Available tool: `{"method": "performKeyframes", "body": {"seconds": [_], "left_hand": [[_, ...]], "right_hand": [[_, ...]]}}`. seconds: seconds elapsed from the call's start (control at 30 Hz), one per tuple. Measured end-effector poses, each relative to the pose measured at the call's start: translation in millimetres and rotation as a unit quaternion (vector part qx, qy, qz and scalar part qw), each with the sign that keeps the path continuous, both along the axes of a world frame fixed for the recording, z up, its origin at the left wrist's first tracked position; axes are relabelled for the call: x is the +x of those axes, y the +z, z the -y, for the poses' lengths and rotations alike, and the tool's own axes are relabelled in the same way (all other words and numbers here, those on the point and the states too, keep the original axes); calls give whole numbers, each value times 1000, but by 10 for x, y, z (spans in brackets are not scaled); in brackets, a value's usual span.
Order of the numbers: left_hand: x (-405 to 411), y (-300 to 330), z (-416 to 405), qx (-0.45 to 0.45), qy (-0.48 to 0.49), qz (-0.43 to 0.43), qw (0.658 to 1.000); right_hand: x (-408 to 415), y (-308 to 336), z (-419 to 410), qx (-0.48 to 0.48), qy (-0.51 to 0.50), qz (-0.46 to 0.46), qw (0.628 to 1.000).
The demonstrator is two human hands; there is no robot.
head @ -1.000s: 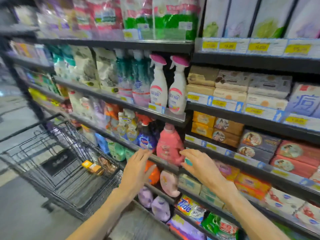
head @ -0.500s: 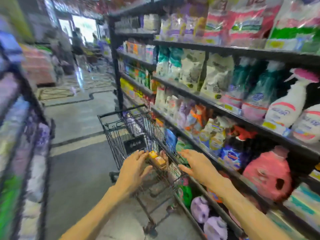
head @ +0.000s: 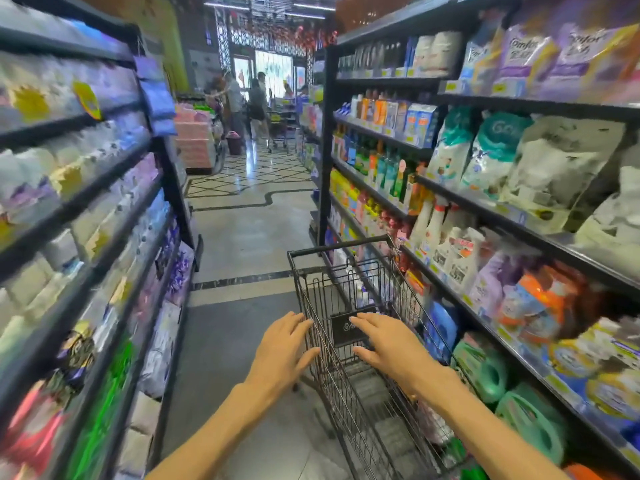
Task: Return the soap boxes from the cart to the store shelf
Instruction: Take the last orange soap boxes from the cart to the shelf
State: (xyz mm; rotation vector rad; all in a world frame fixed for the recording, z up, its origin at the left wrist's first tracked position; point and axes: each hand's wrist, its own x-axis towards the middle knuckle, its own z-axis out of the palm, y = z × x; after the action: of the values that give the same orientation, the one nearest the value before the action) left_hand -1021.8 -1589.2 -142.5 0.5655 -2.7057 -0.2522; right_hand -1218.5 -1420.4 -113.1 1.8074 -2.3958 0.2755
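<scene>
Two bare forearms reach forward from the bottom of the view. The left hand [head: 282, 348] hovers with fingers spread and straight, holding nothing, just outside the near left wall of a black wire shopping cart [head: 313, 306]. The right hand [head: 388, 342] is likewise flat and empty, fingers extended over the cart's basket, above a small black plastic panel [head: 344, 329] on the wire.

No soap boxes can be seen in the cart here; the hands and arms cover much of its floor, so their place cannot be told.

Such cartons are likely light, stiff and easily dented, best pinched across the long sides.

Right of the cart runs a black metal store shelf [head: 485, 216] stocked with bottles and pouches. Further off, the tiled aisle leads to blurred shoppers near a bright doorway.
</scene>
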Motion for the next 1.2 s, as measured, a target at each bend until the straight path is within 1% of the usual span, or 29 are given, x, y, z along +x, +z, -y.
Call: {"method": "performKeyframes", "body": {"seconds": [0.13,0.23,0.37,0.53,0.7,0.83,0.97,1.03,1.1,1.2], "left_hand": [[-335,10,629,-1,6,32,999],[-673,40,1086,-13,7,35,999],[-1243,-15,1477,-4,-19,45,999],[-2201,-142,1709,-3,-110,58,992],[-3329,-436,1844,-6,-228,93,969],[-4164,-734,1929,-16,-331,141,933],[-4797,-1068,1994,12,-393,200,897],[-5009,-1303,2001,36,-408,245,879],[-5204,-1614,1985,58,-411,281,866],[-5434,-2193,1893,99,-402,329,849]], "right_hand": [[-397,-20,720,-2,7,7,1000],[-718,-23,1163,-1,20,-14,1000],[-1132,-47,1447,22,-3,-18,1000],[-1762,-208,1484,62,-75,1,995],[-2379,-473,1293,67,-196,37,978],[-2744,-751,1130,51,-310,103,944],[-2935,-1105,974,50,-430,182,883],[-2924,-1325,913,41,-475,200,856],[-2876,-1588,863,9,-517,221,827],[-2871,-2059,827,38,-548,253,796]]}}
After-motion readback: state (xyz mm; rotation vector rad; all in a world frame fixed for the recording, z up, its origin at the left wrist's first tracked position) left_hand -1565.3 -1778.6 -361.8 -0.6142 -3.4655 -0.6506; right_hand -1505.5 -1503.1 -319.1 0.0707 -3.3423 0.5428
